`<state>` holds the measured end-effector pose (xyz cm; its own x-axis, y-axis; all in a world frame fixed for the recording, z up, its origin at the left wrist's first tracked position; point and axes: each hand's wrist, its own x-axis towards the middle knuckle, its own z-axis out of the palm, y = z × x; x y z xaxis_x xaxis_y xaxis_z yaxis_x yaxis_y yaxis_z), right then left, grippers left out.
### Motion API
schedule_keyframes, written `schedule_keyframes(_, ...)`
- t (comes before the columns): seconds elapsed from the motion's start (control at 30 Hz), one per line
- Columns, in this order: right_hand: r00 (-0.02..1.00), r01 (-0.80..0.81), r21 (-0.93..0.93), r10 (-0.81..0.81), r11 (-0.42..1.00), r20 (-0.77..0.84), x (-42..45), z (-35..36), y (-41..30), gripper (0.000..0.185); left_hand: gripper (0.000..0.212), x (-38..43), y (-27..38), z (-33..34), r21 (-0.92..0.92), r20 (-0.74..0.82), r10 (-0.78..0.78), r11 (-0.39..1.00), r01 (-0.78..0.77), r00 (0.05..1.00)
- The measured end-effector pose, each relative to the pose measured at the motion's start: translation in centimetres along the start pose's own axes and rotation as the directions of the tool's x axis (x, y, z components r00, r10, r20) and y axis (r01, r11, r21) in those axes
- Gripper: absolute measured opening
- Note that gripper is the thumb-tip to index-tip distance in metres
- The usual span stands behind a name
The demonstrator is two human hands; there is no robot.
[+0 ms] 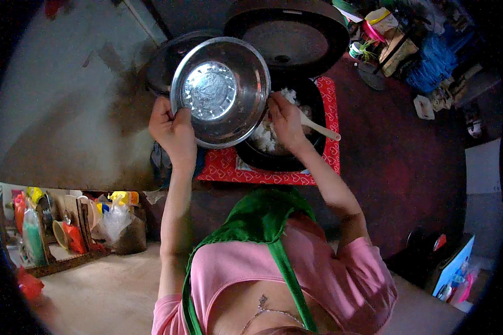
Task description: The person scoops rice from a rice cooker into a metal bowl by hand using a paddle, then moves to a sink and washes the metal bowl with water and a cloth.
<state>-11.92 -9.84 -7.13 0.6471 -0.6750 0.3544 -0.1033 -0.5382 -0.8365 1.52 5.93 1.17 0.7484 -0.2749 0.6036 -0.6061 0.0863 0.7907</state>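
Note:
My left hand (174, 136) grips the left rim of a shiny stainless steel bowl (245, 111), thumb over the edge. The fingers of my right hand (288, 123) pinch the opposite rim. The bowl is tilted so that its inside faces me, and I see no food in it. Below and to the right sits a round black rice cooker (272, 162) with white rice (263, 136) inside. A pale rice paddle (325, 130) rests across it, its handle over the right edge; its other end is hidden behind my right hand. The cooker's lid (289, 39) stands raised behind.
A red cloth with hearts (218, 167) lies under the cooker. To the left is a pale surface (67, 125) with dark shadows. Plastic bags (115, 220) and containers stand at lower left. Clutter with a blue bag (434, 63) lies at upper right.

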Motion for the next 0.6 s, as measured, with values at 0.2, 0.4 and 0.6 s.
schedule_keyframes(0.2,0.961,0.277,-0.457,-0.249,0.845,0.122,-1.4,-1.4,-1.5,0.008,0.017,-0.4,-0.4,0.4,-0.028,-0.066,0.008,1.0,-0.01,0.998)
schedule_keyframes(0.4,0.817,0.547,-0.482,-0.563,0.685,0.127,1.4,-0.5,-2.9,0.018,0.015,-0.9,1.7,1.2,0.114,0.019,0.086,0.99,-0.088,0.996)
schedule_keyframes(0.6,0.793,0.537,-0.639,-0.587,0.55,0.161,1.6,2.6,-2.0,0.031,0.015,-1.5,1.1,2.1,0.084,0.034,0.12,0.989,-0.123,0.992)
